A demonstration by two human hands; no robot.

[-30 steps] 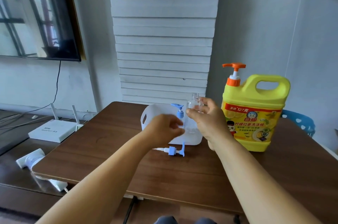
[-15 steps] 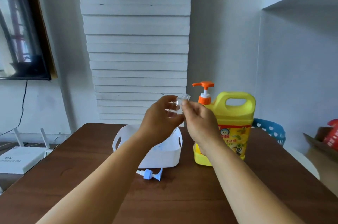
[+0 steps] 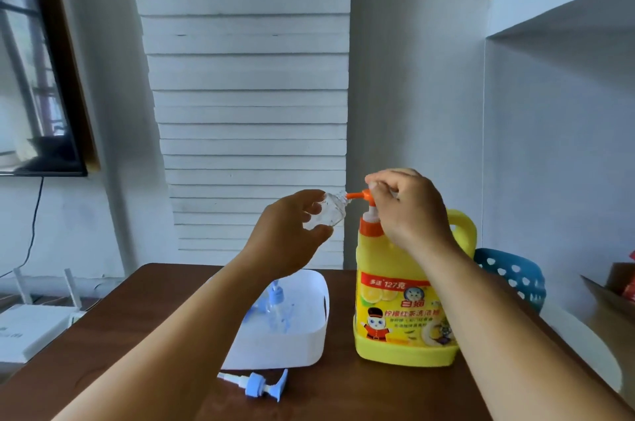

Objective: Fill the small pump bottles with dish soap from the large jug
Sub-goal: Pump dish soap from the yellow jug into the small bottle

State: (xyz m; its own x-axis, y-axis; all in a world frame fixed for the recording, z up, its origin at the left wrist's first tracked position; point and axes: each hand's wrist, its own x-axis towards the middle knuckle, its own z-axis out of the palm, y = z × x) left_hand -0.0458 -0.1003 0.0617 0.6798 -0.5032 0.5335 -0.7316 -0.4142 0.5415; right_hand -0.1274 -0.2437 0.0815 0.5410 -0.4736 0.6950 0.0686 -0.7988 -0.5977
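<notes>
Your left hand (image 3: 287,238) is wrapped around the bottle (image 3: 325,212), thumb underneath and fingers over the top. You hold it tilted, with its open neck pointing toward 3 o'clock, right up against the tip of the spout (image 3: 355,195). That tilt makes sense: the spout comes out sideways, so a leaning mouth meets it better than an upright one. The bottle looks clear and empty as far as I can tell.

Your right hand (image 3: 409,211) is curled over the pump head (image 3: 369,195), fingers folded on top, ready to press. Pushing from above keeps the force straight down the stem. The jug (image 3: 407,303) stands upright on the table (image 3: 343,393) at about 3 o'clock of the tub (image 3: 309,334), just beside it but apart.

In the tub, at about 7 o'clock of your left hand, at least one more bottle with a blue pump waits. It is blurred, so I can't count them. A loose pump (image 3: 257,384) lies on the table in front of the tub, at its 6 o'clock. It is probably the one off the bottle you hold, set aside so the neck stays open.

By my reading, filling is only about to start. Press slowly, and keep the neck under the tip, since the opening is narrow and soap could run down the outside.
</notes>
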